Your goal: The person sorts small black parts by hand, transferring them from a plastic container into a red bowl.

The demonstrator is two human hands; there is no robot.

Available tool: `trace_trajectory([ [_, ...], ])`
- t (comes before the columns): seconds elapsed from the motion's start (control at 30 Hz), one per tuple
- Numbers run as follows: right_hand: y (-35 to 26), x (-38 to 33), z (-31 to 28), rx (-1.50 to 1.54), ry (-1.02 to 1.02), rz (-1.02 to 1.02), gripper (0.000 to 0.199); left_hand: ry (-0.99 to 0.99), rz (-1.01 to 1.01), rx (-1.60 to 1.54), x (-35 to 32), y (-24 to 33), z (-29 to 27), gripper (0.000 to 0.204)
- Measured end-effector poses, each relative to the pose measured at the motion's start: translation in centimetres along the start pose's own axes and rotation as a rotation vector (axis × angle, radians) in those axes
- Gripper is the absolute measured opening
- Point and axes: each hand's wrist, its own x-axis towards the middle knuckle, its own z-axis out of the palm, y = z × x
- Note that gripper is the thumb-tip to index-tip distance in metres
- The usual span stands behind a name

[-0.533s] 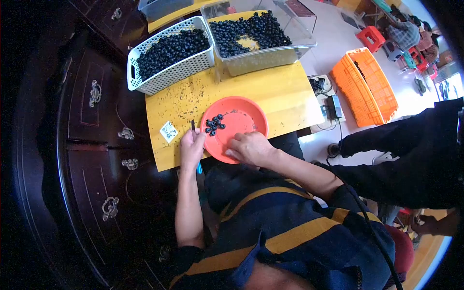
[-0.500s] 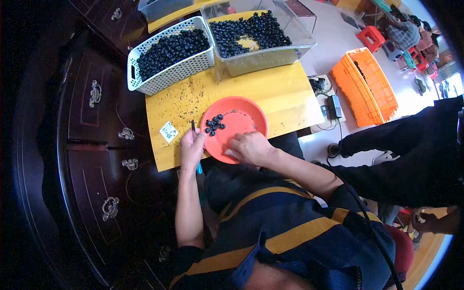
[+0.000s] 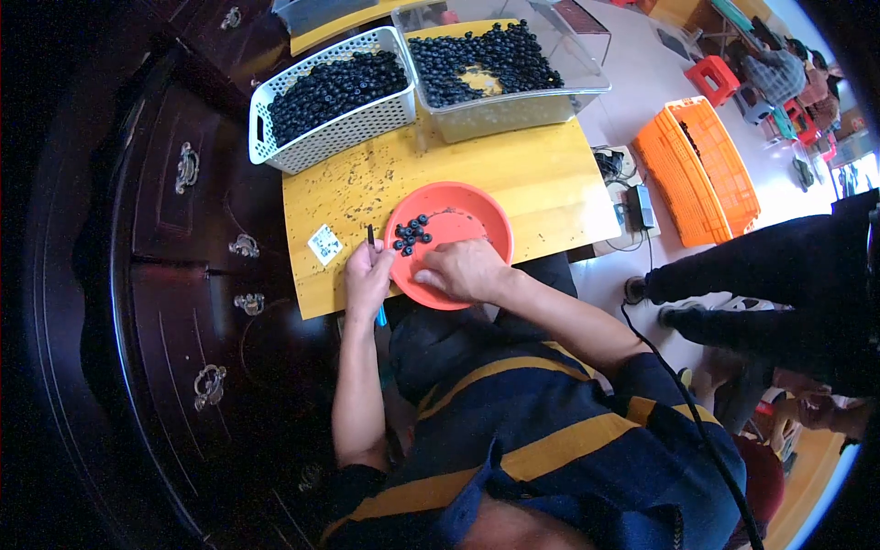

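A shallow red-orange plastic dish (image 3: pixel 490 225) lies at the table's front edge, with several small dark round bead-like pieces (image 3: pixel 412 236) grouped on its left side. My left hand (image 3: pixel 368 277) is closed at the dish's left rim around a slim tool (image 3: pixel 370 235). Its thin dark end sticks up past the fingers, and a blue part shows below the hand. Over the dish's near part, my right hand (image 3: pixel 463 269) has its fingers curled down, close to the dark pieces. The palm and whatever the fingertips hold are hidden.
Behind the dish stand a white perforated basket (image 3: pixel 367 122) and a clear plastic bin (image 3: pixel 513 115), both holding many dark pieces. A small white packet (image 3: pixel 324 245) and dark crumbs lie on the yellow table (image 3: pixel 541 183). Dark drawers (image 3: pixel 174 339) flank the left; an orange crate (image 3: pixel 674 179) and a person's legs (image 3: pixel 733 298) are right.
My right hand has slid left across the dish, closer to the dark pieces. My left hand keeps its hold on the tool. At the right, the standing person's legs have shifted.
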Motion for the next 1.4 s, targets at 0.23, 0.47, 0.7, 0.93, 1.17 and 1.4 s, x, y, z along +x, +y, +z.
trace_trajectory([
  [0.23, 0.5, 0.0, -0.1, 0.09, 0.148, -0.04, 0.034, -0.011, -0.067, 0.0, -0.2, 0.5, 0.0, 0.008],
  [0.47, 0.3, 0.5, -1.3, 0.337, 0.241, 0.021, 0.03, 0.022, -0.041, 0.035, -0.4, 0.9, 0.2, 0.009],
  [0.7, 0.9, 0.7, -0.2, 0.148, 0.314, -0.098, 0.036, 0.034, 0.041, 0.097, 0.1, -0.6, -0.1, 0.009],
  [0.93, 0.9, 0.6, -0.1, 0.018, 0.229, -0.058, 0.039, 0.035, 0.062, 0.14, 0.4, -1.6, -0.4, 0.009],
  [1.17, 0.8, 0.2, 0.2, 0.024, 0.232, -0.012, 0.036, 0.034, 0.047, 0.057, 0.4, -1.9, -0.6, 0.01],
  [1.4, 1.2, 0.1, -1.2, 0.434, 0.494, -0.054, 0.04, 0.006, 0.092, 0.075, 0.5, -1.5, 0.1, 0.008],
])
